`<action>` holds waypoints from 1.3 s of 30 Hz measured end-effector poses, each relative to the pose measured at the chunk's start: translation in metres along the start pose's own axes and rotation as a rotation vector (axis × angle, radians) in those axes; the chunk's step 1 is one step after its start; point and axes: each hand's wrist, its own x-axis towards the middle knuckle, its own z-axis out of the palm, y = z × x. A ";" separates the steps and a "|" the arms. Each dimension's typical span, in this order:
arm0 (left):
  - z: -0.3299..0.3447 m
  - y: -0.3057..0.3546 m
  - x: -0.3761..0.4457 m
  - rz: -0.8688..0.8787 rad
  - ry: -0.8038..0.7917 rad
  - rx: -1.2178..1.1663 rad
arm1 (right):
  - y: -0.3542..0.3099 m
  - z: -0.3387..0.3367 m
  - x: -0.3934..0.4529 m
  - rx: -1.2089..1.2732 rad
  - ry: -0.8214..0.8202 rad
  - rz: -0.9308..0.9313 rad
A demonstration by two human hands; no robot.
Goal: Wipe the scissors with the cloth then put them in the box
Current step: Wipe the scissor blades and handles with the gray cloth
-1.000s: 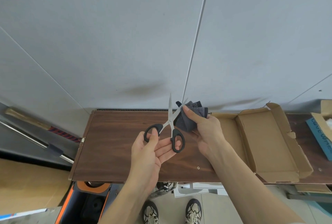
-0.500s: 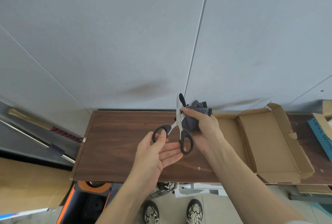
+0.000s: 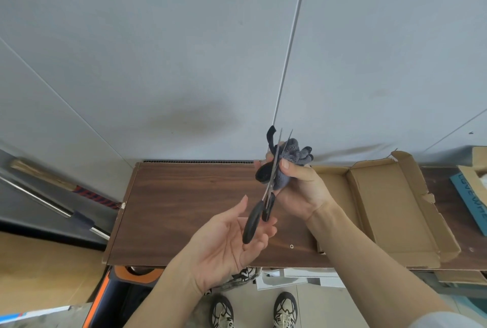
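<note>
The scissors [image 3: 252, 223] have black handles and silver blades, and stand edge-on to me with the tips pointing up and away. My left hand [image 3: 226, 243] lies palm up under the handles, which rest across its fingers, the thumb apart. My right hand [image 3: 303, 190] pinches a dark grey cloth [image 3: 293, 154] around the blades. Both hands hover above the brown wooden table [image 3: 189, 201]. The open cardboard box [image 3: 390, 209] lies flat on the table to the right of my right hand, with nothing visible inside.
A blue-covered item [image 3: 471, 201] sits at the table's right end beside another carton. A metal rod [image 3: 47, 201] leans at the left. An orange and black object [image 3: 137, 275] and my shoes [image 3: 284, 306] are below the table's front edge. A grey wall stands behind.
The scissors have turned from flat and spread to edge-on, with blades nearly together. My left thumb came off the handle. Both hands rose and shifted right, with the cloth further around the blades.
</note>
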 end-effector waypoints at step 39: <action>0.022 0.014 0.013 0.951 0.485 0.271 | 0.007 -0.013 -0.012 -0.041 0.399 -0.075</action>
